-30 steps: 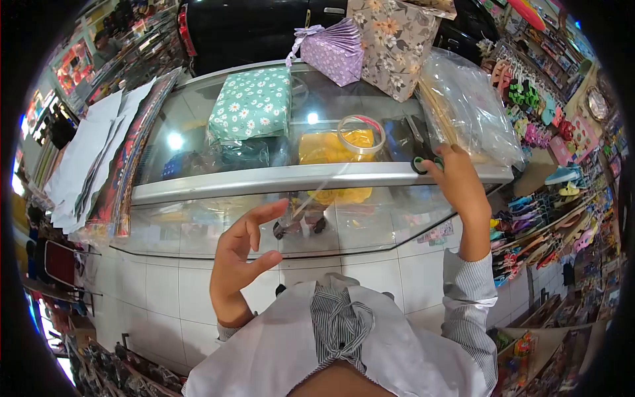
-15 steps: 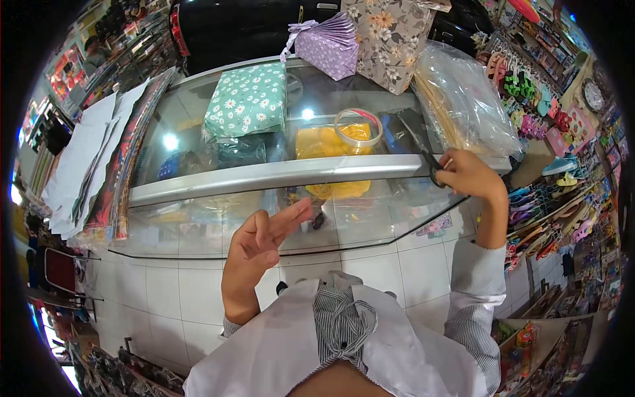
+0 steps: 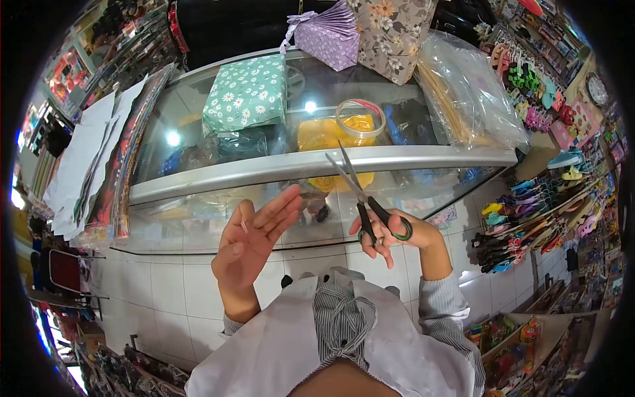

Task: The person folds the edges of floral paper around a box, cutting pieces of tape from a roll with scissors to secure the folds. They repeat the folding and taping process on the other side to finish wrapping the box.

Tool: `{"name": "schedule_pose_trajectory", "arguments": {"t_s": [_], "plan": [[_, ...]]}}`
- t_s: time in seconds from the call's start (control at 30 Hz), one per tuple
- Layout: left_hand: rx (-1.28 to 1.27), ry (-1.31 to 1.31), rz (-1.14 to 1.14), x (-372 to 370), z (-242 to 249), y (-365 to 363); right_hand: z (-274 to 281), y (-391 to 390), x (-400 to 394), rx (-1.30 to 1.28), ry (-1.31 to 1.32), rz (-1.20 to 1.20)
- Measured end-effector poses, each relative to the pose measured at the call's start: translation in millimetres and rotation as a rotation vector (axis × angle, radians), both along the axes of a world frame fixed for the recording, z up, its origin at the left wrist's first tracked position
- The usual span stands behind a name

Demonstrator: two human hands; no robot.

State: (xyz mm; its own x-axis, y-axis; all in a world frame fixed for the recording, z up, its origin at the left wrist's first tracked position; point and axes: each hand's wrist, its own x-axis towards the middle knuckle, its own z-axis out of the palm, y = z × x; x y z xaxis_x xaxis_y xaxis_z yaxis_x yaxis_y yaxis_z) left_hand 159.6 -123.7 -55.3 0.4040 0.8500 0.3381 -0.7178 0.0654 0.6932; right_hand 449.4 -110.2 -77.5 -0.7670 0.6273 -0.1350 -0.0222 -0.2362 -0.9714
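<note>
My right hand [image 3: 419,233] holds a pair of scissors [image 3: 362,197] by its black handles, in front of the counter's edge. Their blades are slightly apart and point up and away from me. Palm up, my left hand [image 3: 246,248] has its fingers stretched out, nearest to the counter front. A small shiny strip lies by its fingers, too small to name. On the glass counter a roll of clear tape [image 3: 360,119] rests beyond the scissors. To its left sits a wrapped green parcel [image 3: 248,92] with a daisy pattern.
The glass counter's silver edge [image 3: 264,167] crosses in front of me. Behind stand a purple pleated gift bag [image 3: 327,40] and a brown floral package [image 3: 391,36]. Plastic sleeves [image 3: 469,92] lie at right, paper sheets [image 3: 86,155] at left. Hanging sandals [image 3: 519,218] crowd the right side.
My right hand has lifted the scissors off the counter's right side and brought them left and toward me. My left hand has moved slightly left and its fingers have spread wider.
</note>
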Motion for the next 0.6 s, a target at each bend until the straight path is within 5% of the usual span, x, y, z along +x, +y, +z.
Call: {"name": "schedule_pose_trajectory", "arguments": {"t_s": [0.6], "plan": [[0.037,0.011,0.024,-13,-6,6,-4,12,2,0.077,0.018,-0.202]]}}
